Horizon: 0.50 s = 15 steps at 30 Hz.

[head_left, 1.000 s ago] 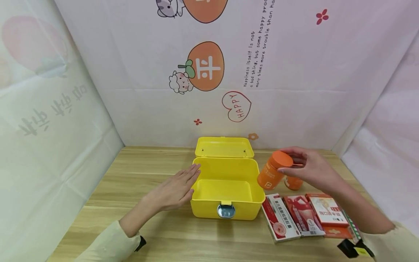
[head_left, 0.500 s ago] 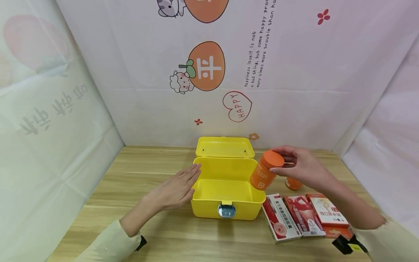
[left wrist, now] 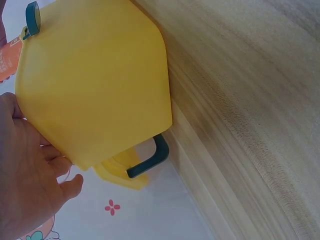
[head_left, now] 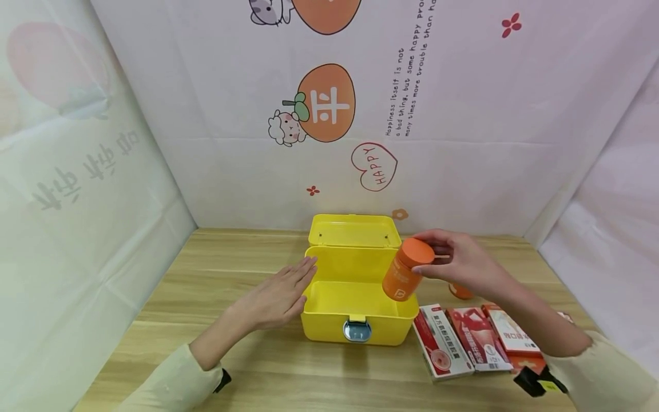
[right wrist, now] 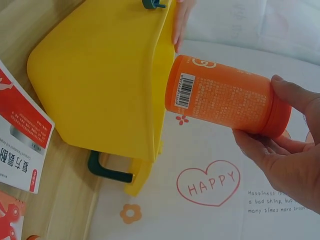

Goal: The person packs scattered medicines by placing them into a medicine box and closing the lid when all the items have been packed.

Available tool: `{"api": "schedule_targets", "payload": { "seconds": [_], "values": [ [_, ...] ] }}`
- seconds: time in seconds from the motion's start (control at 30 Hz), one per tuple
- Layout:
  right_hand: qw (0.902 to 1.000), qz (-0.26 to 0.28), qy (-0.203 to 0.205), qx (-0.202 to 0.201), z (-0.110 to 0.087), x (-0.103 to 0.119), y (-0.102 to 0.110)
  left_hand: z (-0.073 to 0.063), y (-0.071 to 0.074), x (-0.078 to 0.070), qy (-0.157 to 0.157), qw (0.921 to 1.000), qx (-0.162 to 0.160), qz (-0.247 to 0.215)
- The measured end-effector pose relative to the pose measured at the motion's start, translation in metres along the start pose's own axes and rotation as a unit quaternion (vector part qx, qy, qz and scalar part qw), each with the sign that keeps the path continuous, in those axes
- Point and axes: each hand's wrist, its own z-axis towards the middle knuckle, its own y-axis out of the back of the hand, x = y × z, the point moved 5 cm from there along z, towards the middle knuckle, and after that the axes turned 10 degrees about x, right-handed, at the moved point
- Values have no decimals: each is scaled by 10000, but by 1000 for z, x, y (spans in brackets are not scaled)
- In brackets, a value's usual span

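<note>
In the head view a yellow box [head_left: 324,329] stands with its lid [head_left: 355,230] tipped back and a metal latch [head_left: 357,331] in front. My right hand [head_left: 463,263] grips an orange pill bottle [head_left: 401,277] by its cap end, tilted, over the right part of the box. The right wrist view shows the bottle's barcode side [right wrist: 220,97], with thumb and fingers [right wrist: 295,95] around the cap. With fingers straight, my left hand [head_left: 280,294] rests at the left rim of the box. The left wrist view shows that hand [left wrist: 30,170] along the rim.
Right of the box lie a red-and-white medicine box [head_left: 444,343], a pink-red box [head_left: 479,337] and an orange-white box [head_left: 509,332]. Another orange bottle [head_left: 460,290] stands behind them, partly hidden by my right arm. A printed cloth [head_left: 247,183] hangs behind the wooden table [head_left: 226,252].
My right hand has carried the orange pill bottle leftward, from beside the box's right edge to over its opening. The left hand has stayed at the left rim.
</note>
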Motion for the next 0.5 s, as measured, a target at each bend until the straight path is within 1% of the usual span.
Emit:
{"api": "schedule_targets", "payload": {
  "seconds": [0.23, 0.5],
  "values": [
    [9999, -66, 147, 61, 7, 6, -10, 1, 0, 0, 19, 10000, 48, 42],
    [9996, -151, 184, 154, 14, 6, -22, 0, 2, -2, 13, 10000, 62, 19]
  ]
}}
